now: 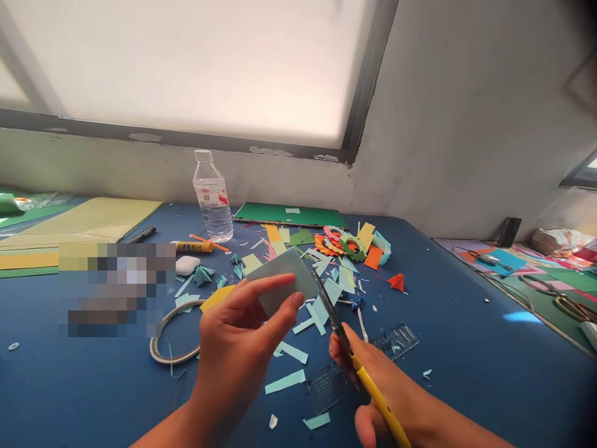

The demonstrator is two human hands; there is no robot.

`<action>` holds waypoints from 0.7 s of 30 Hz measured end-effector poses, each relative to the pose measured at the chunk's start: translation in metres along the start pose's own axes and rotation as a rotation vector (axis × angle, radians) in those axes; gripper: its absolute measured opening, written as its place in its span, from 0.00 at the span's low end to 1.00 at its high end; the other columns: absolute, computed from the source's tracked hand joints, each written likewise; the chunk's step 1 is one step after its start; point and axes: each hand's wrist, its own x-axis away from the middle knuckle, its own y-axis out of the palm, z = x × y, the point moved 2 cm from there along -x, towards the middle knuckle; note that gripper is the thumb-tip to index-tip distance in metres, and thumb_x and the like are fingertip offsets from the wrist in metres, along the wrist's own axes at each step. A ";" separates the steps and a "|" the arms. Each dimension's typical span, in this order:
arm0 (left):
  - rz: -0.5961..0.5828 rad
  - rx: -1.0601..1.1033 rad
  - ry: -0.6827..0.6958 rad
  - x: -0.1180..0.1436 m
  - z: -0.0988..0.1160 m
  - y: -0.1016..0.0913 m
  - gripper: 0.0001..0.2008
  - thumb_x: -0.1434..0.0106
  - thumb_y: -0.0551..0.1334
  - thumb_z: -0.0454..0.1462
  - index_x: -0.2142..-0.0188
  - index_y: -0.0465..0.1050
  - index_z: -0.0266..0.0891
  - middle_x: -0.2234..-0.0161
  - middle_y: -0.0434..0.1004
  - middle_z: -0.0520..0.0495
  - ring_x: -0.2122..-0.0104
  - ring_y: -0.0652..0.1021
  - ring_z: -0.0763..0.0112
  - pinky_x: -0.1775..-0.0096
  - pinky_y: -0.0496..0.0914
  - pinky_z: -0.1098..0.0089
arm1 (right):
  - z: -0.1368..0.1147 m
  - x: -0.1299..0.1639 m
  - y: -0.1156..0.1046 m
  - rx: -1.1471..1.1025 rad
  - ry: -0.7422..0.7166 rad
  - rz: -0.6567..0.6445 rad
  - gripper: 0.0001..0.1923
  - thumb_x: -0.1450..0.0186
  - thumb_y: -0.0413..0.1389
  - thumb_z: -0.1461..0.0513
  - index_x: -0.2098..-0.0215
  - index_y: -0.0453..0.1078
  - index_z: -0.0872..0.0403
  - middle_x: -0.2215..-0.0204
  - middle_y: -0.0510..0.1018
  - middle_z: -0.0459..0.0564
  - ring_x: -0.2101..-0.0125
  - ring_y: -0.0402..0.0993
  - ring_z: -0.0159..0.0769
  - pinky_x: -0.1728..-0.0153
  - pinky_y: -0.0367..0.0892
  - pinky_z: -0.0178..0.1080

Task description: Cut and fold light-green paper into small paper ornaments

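My left hand [242, 330] pinches a pale green piece of paper [284, 277] between thumb and fingers, holding it up above the blue table [466, 367]. My right hand [373, 389] grips yellow-handled scissors [359, 367]. Their dark blades point up and left, and the tips meet the paper's right edge. Under my hands lie several light blue paper strips [285, 381] and a clear plastic ruler [396, 341].
A water bottle [213, 198] stands at the back, with a green sheet [289, 214] behind it. Coloured paper scraps and cut shapes [340, 244], a glue stick [193, 247], a tape ring [170, 339] and yellow sheets [88, 221] lie around. A second table [541, 280] holds more scissors.
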 end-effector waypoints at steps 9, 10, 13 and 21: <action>-0.063 0.020 0.187 0.001 -0.006 0.003 0.10 0.52 0.70 0.32 0.68 0.80 0.47 0.79 0.75 0.57 0.84 0.71 0.82 0.82 0.65 0.84 | -0.001 0.004 -0.001 0.119 -0.057 -0.021 0.41 0.57 0.63 0.39 0.53 0.63 0.53 0.65 0.71 0.50 0.65 0.66 0.44 0.63 0.67 0.38; -0.060 0.016 0.202 0.002 -0.006 0.003 0.10 0.52 0.70 0.32 0.68 0.81 0.47 0.79 0.76 0.57 0.84 0.71 0.82 0.82 0.66 0.84 | 0.000 0.004 -0.001 0.108 -0.058 -0.027 0.41 0.57 0.62 0.38 0.54 0.63 0.53 0.65 0.71 0.50 0.65 0.66 0.44 0.63 0.67 0.38; 0.003 -0.010 0.208 0.002 -0.002 0.001 0.09 0.52 0.70 0.33 0.69 0.81 0.46 0.77 0.77 0.57 0.86 0.71 0.83 0.84 0.65 0.84 | 0.000 0.004 -0.002 0.078 -0.032 -0.056 0.40 0.57 0.60 0.36 0.56 0.64 0.52 0.66 0.71 0.50 0.65 0.66 0.44 0.63 0.66 0.38; 0.021 -0.047 0.227 0.002 -0.001 0.001 0.09 0.52 0.70 0.33 0.69 0.81 0.45 0.76 0.77 0.55 0.86 0.71 0.81 0.84 0.66 0.82 | -0.004 0.003 -0.001 0.023 -0.010 -0.058 0.45 0.64 0.58 0.32 0.57 0.63 0.51 0.63 0.70 0.51 0.64 0.65 0.43 0.60 0.66 0.38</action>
